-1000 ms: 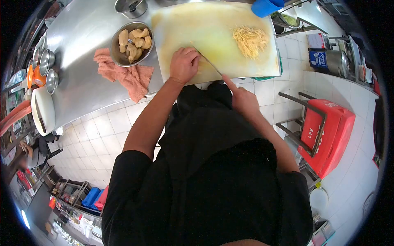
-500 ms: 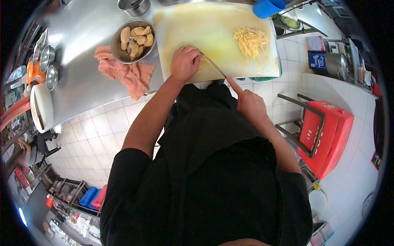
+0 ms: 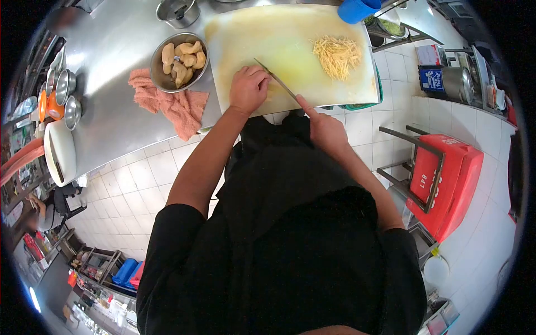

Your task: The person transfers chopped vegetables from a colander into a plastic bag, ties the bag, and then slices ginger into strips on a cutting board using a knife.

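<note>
My right hand (image 3: 328,132) grips a knife (image 3: 279,82), its index finger stretched along the back of the blade. The blade slants up and left over the cutting board (image 3: 262,30), past the fingertips of my left hand (image 3: 248,89). That left hand is closed and pressed down near the board's front left edge; what lies under its fingers is mostly hidden, with a few pale yellow bits beside it. A pile of thin yellow strips (image 3: 338,57) lies on the board's right side. Left of the board, a metal bowl (image 3: 157,75) holds several pale tan chunks (image 3: 180,72).
An orange cloth (image 3: 181,111) lies before the bowl. A metal pot (image 3: 178,14) stands behind it, and a blue container (image 3: 359,10) by the board's back right corner. At right is a red box (image 3: 446,187) behind a stool frame. A person (image 3: 47,215) sits far left.
The knife and my right hand have shifted left and forward, so the blade tip reaches farther past my left fingertips. My left hand stays in about the same place on the board.
</note>
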Available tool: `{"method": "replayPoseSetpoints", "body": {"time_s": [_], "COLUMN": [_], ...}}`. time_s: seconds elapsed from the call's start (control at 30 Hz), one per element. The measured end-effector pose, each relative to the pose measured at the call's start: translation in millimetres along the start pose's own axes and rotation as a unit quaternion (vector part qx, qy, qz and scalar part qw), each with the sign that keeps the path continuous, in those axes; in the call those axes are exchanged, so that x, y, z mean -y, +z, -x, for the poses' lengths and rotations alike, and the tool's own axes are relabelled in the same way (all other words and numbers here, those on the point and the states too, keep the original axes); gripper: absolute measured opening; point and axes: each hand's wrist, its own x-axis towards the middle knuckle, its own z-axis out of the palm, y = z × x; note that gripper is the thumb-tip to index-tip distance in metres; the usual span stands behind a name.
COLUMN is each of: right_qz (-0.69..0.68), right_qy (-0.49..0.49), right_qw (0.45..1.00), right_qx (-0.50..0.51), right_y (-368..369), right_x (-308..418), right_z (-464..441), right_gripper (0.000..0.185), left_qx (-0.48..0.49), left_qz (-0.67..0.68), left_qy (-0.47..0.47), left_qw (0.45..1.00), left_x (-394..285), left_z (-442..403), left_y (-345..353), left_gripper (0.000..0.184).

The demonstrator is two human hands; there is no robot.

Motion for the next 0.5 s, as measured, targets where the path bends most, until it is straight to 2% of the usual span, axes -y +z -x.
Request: {"method": "replayPoseSetpoints", "body": {"time_s": [0.07, 0.17, 0.37, 0.5], "right_qz": [0.005, 0.035, 0.065, 0.024], "right_qy": [-0.010, -0.002, 0.002, -0.012], "right_qw": [1.000, 0.999, 0.997, 1.000], "right_qx": [-0.014, 0.019, 0.027, -0.002], "right_y": [-11, -32, -35, 3], "right_x": [1, 9, 8, -5], "right_z": [7, 23, 32, 6], "right_gripper": [0.090, 0.092, 0.091, 0.091], "left_qx": [0.000, -0.004, -0.006, 0.005], "left_qz": [0.000, 0.008, 0.004, 0.004], "left_qy": [-0.004, 0.009, 0.007, 0.000], "left_qw": [1.000, 1.000, 1.000, 1.000], "left_x": [0, 3, 2, -1], "left_z": [-2, -2, -1, -2], "left_y": [1, 3, 2, 1], "left_gripper": [0.004, 0.006, 0.007, 0.007]}}
